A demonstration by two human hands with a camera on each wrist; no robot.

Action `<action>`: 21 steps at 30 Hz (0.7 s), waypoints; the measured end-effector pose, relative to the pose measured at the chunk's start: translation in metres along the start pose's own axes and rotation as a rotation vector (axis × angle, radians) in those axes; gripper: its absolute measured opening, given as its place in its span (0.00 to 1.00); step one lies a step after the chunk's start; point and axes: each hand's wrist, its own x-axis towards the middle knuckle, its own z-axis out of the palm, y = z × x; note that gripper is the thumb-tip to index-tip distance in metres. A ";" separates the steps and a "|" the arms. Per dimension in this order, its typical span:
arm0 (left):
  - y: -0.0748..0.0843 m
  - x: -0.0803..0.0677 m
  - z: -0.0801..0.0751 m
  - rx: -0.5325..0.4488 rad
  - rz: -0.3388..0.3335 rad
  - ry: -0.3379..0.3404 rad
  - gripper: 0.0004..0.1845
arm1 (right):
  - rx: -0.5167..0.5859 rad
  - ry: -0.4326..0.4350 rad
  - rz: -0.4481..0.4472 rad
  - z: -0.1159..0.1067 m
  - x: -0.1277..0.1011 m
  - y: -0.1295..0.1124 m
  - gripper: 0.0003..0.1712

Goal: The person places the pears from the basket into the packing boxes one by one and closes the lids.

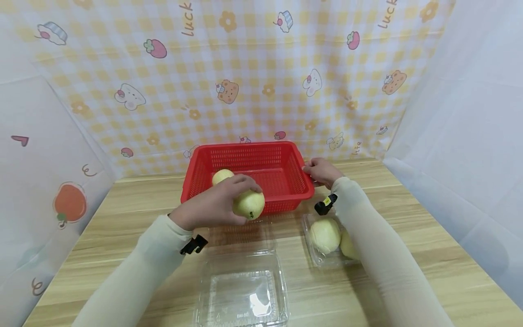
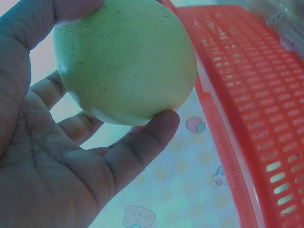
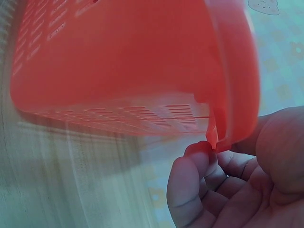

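Observation:
My left hand (image 1: 216, 202) grips a round, pale yellow-green pear (image 1: 250, 204), fingers and thumb curled about it, above the near rim of a red plastic basket (image 1: 271, 181). Fine dark specks show on the pear's skin in the left wrist view. Another pear (image 1: 222, 175) sits inside the basket at its left, partly hidden behind my left hand. On the basket's right end, my right hand (image 1: 324, 172) pinches the rim (image 3: 237, 95) between thumb and fingers. The basket's slotted side shows from below in the right wrist view.
An open clear plastic clamshell box (image 1: 243, 290) lies in front of the basket. To the right, a clear container (image 1: 320, 260) holds pears (image 1: 325, 235), partly covered by my right forearm. A checked curtain (image 1: 261, 91) hangs behind the wooden table (image 1: 102, 227).

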 end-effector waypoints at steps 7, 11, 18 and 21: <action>0.017 -0.013 0.010 0.049 0.046 0.016 0.32 | -0.012 0.009 0.002 0.001 0.000 0.000 0.11; 0.025 -0.019 0.013 0.040 0.063 0.026 0.32 | -0.001 0.002 0.001 0.001 0.000 0.000 0.11; 0.035 -0.028 0.019 0.000 0.077 0.000 0.32 | 0.012 0.003 0.006 0.000 0.001 0.001 0.10; 0.036 -0.032 0.024 -0.011 0.076 -0.010 0.32 | 0.009 0.001 0.003 0.000 0.001 0.001 0.11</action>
